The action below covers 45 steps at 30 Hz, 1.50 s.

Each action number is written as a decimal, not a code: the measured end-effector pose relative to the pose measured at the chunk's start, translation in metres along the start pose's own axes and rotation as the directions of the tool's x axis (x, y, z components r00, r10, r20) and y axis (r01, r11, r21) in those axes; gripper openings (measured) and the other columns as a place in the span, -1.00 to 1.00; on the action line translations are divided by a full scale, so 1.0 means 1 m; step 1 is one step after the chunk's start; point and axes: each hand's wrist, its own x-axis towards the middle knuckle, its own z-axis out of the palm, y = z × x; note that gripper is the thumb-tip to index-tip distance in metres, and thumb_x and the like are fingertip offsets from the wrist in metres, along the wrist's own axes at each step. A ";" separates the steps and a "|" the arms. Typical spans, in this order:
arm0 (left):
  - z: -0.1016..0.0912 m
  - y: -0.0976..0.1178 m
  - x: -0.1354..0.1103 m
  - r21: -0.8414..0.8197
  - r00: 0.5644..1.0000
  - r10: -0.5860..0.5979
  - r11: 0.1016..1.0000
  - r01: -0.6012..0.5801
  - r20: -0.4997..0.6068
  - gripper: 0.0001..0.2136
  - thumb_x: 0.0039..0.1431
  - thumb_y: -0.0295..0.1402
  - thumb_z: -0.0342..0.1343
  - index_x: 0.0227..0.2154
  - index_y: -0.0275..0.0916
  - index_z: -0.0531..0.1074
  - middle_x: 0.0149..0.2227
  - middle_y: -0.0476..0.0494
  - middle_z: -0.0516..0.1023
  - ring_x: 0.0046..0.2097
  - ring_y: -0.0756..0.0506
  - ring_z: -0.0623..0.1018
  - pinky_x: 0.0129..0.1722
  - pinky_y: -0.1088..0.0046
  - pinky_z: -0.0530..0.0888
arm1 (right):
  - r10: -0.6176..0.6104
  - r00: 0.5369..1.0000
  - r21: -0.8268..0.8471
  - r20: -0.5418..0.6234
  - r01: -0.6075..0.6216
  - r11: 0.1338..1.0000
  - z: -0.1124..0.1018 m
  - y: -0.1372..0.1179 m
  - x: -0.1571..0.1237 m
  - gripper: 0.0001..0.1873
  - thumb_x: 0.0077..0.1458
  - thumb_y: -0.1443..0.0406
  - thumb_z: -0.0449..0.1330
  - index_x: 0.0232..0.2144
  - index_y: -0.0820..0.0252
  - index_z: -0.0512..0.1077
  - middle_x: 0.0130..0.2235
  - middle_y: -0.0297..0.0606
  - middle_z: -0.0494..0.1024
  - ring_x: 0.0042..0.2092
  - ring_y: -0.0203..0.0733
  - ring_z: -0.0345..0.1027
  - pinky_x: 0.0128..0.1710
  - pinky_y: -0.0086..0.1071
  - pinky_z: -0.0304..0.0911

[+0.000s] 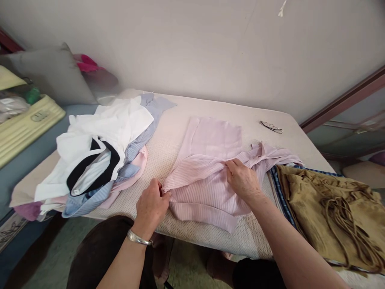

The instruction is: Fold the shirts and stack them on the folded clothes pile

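Note:
A pale pink ribbed shirt lies partly folded on the cloth-covered surface in front of me. My left hand pinches the shirt at its near left corner, fingers closed on the fabric. Further right, my right hand grips a fold near the shirt's middle, thumb and fingers pressed together. One flap of the shirt crosses from the left hand toward the bunched part at the right. A smooth, flat section stretches toward the wall. A band of ribbed fabric lies along the near edge.
Left of the shirt is a heap of loose clothes, with a white garment on top. Olive drawstring trousers lie folded at the right. Eyeglasses rest near the back. A grey cushion stands by the wall.

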 end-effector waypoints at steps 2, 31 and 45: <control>0.002 0.000 0.002 0.052 1.000 -0.007 0.999 0.008 -0.021 -0.87 0.28 -0.23 0.06 -0.23 -0.15 0.31 -0.27 -0.13 0.57 -0.20 -0.21 0.56 -0.34 0.36 0.25 | 0.048 0.999 0.012 -0.010 -0.048 0.999 -0.002 0.000 0.001 -0.76 0.32 0.32 0.02 -0.08 0.16 0.45 -0.11 -0.17 0.52 -0.32 -0.20 0.40 -0.49 -0.31 -0.07; 0.001 -0.022 0.006 -0.311 0.892 0.426 0.836 -0.452 -0.152 -0.76 0.18 -0.56 -0.06 -0.26 -0.19 0.49 -0.21 -0.07 0.58 -0.14 -0.08 0.53 -0.10 0.37 0.40 | 0.099 0.994 -0.059 0.038 -0.097 0.994 -0.006 0.001 0.003 -0.79 0.29 0.31 0.02 -0.21 0.20 0.46 -0.15 -0.19 0.51 -0.36 -0.23 0.35 -0.51 -0.34 -0.14; 0.014 -0.008 0.002 -0.086 0.896 0.434 0.893 -0.442 -0.095 -0.79 0.21 -0.59 -0.03 -0.25 -0.17 0.45 -0.19 -0.08 0.51 -0.17 -0.08 0.53 -0.13 0.39 0.37 | 0.026 0.997 -0.123 0.069 -0.018 0.992 0.002 0.002 0.005 -0.81 0.22 0.45 0.03 -0.20 0.22 0.42 -0.15 -0.15 0.47 -0.24 -0.16 0.44 -0.53 -0.35 -0.06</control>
